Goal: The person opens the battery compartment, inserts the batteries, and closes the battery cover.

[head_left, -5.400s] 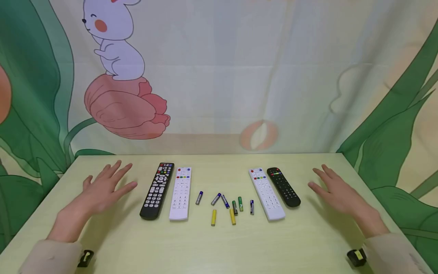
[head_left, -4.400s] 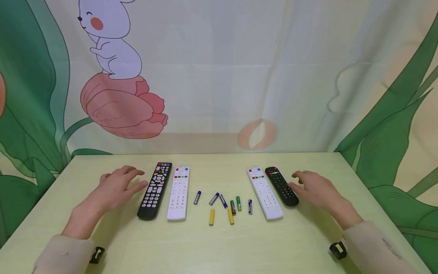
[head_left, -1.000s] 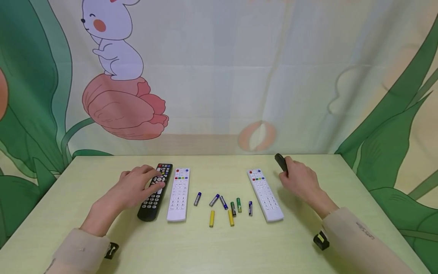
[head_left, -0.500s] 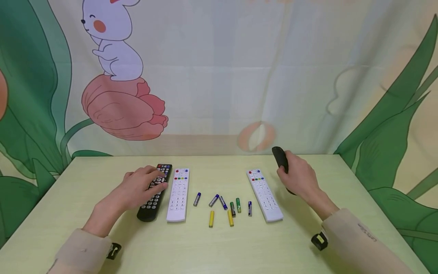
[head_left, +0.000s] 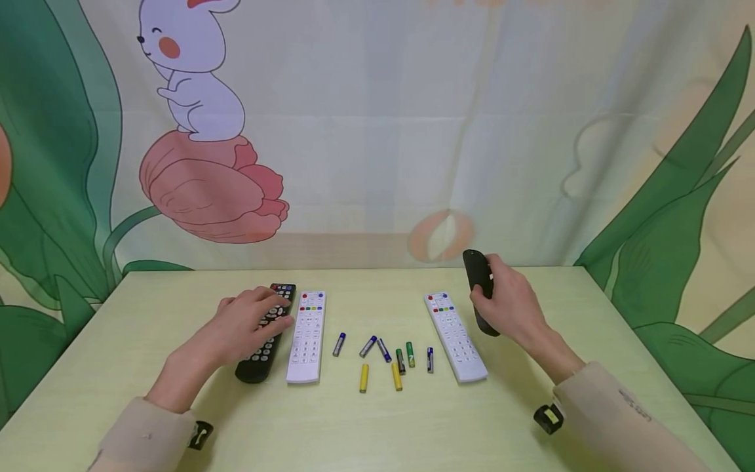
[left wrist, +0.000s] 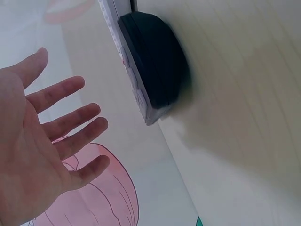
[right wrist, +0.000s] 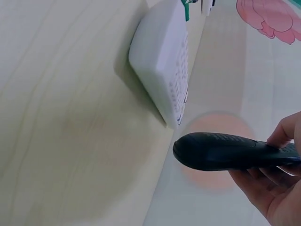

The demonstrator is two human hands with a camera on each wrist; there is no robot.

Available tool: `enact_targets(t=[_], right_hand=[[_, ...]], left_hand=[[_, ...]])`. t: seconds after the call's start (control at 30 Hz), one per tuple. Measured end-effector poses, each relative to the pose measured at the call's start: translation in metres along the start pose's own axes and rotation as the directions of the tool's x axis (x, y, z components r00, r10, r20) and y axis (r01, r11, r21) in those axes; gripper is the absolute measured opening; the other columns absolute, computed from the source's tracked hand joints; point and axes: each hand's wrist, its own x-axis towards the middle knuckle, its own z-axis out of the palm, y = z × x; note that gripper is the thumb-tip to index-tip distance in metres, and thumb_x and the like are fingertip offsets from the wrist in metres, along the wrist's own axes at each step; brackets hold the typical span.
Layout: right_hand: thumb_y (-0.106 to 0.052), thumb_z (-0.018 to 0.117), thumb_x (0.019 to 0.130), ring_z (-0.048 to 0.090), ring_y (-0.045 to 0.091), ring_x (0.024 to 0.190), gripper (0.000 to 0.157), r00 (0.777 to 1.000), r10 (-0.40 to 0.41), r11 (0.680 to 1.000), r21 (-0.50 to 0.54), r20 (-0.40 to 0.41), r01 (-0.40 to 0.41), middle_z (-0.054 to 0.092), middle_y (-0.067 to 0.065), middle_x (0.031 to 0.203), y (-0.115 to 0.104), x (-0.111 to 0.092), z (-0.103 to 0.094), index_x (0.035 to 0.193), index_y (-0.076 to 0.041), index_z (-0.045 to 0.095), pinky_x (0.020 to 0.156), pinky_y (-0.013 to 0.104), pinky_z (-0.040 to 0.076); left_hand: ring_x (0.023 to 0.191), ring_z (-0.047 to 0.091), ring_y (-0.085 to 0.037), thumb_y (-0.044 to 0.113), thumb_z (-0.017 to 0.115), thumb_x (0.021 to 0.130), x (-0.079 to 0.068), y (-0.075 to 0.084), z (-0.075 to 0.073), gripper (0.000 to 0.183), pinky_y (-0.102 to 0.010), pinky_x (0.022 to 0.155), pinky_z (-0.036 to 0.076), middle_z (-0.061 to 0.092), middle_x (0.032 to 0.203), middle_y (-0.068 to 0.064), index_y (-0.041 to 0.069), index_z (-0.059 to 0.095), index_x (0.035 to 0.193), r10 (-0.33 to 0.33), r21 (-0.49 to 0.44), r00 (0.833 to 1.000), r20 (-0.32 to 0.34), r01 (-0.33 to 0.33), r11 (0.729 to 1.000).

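Observation:
My right hand (head_left: 512, 298) grips a small black remote control (head_left: 479, 288), raised off the table and turned so its back faces the head camera. In the right wrist view, thumb and fingers pinch that remote (right wrist: 211, 150) from both sides. My left hand (head_left: 242, 328) hovers with spread fingers over a larger black remote (head_left: 255, 368), covering its middle. The left wrist view shows that hand (left wrist: 61, 132) apart from the remote's dark end (left wrist: 153, 61). White remotes lie close by: one (head_left: 306, 337) right of the larger black one, another (head_left: 455, 337) left of the right hand.
Between the white remotes lie several loose batteries: blue-and-silver ones (head_left: 368, 346), green ones (head_left: 410, 354) and yellow ones (head_left: 364, 378). The pale table (head_left: 330, 432) ends at a printed curtain (head_left: 354, 164) behind.
The right hand has taken up the small black remote, lifted it and tipped its back into view. Over the larger black remote, the left hand has come in from the left.

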Motion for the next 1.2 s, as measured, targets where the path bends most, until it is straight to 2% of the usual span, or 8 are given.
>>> enact_targets(t=[0.37, 0.77, 0.93, 1.2], right_hand=[[-0.004, 0.065, 0.09, 0.068, 0.033, 0.084, 0.05, 1.0, -0.003, 0.984, 0.177, 0.018, 0.0, 0.066, 0.022, 0.108, -0.008, -0.001, 0.003, 0.136, 0.005, 0.048, 0.065, 0.043, 0.06], [-0.003, 0.068, 0.09, 0.066, 0.032, 0.089, 0.048, 0.999, -0.01, 0.969, 0.245, 0.032, 0.002, 0.065, 0.019, 0.11, -0.019, -0.002, 0.004, 0.134, 0.002, 0.051, 0.068, 0.043, 0.061], [-0.002, 0.068, 0.09, 0.066, 0.031, 0.088, 0.048, 0.998, 0.005, 0.949, 0.315, 0.058, -0.023, 0.063, 0.018, 0.108, -0.022, -0.003, 0.005, 0.135, 0.001, 0.05, 0.063, 0.038, 0.061], [0.0, 0.067, 0.09, 0.067, 0.028, 0.087, 0.045, 0.996, 0.006, 0.909, 0.415, 0.086, -0.041, 0.065, 0.016, 0.111, -0.025, -0.004, 0.007, 0.133, -0.001, 0.052, 0.07, 0.038, 0.059]], left_hand=[[0.129, 0.051, -0.042, 0.039, 0.059, 0.104, 0.003, 0.009, 0.0, 0.042, -0.067, 0.1, 0.037, 0.057, 0.138, -0.018, 0.008, 0.066, 0.132, 0.05, -0.094, 0.999, 0.01, -0.049, 0.994], [0.13, 0.051, -0.04, 0.038, 0.059, 0.105, 0.006, 0.019, 0.001, 0.041, -0.067, 0.1, 0.038, 0.057, 0.14, -0.018, 0.008, 0.066, 0.132, 0.084, -0.103, 0.996, 0.007, -0.083, 0.991], [0.131, 0.051, -0.039, 0.041, 0.059, 0.104, 0.007, 0.025, 0.003, 0.042, -0.066, 0.099, 0.038, 0.057, 0.141, -0.017, 0.009, 0.067, 0.131, 0.105, -0.11, 0.994, 0.008, -0.104, 0.988], [0.129, 0.053, -0.036, 0.041, 0.06, 0.104, 0.008, 0.034, 0.007, 0.041, -0.068, 0.099, 0.039, 0.057, 0.139, -0.013, 0.011, 0.067, 0.131, 0.141, -0.104, 0.99, 0.029, -0.138, 0.985]])
